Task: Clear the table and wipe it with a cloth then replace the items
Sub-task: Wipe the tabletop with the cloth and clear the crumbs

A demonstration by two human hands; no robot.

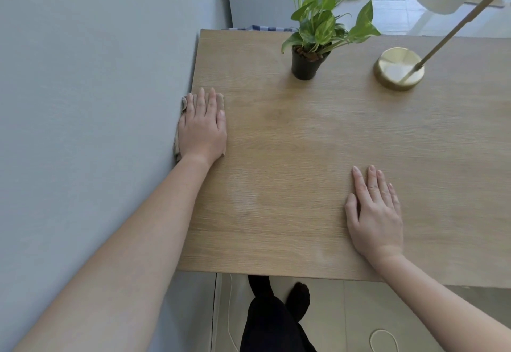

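Note:
My left hand (pixel 203 126) lies flat on a beige cloth (pixel 184 104), pressing it onto the wooden table (pixel 290 158) at its left edge, right against the grey wall. Most of the cloth is hidden under the palm. My right hand (pixel 374 213) rests flat on the table near the front edge, fingers slightly apart, holding nothing. A green plant in a black pot (pixel 305 64) stands at the back of the table. To the right of the pot sits the round brass base of a lamp (pixel 398 68), whose stem slants up to a white shade.
The grey wall (pixel 96 102) borders the table on the left. A blue checked fabric (pixel 262 28) shows behind the table's far edge. Below the front edge are my dark-clothed legs (pixel 273 318) and a white cable (pixel 384 338) on the floor.

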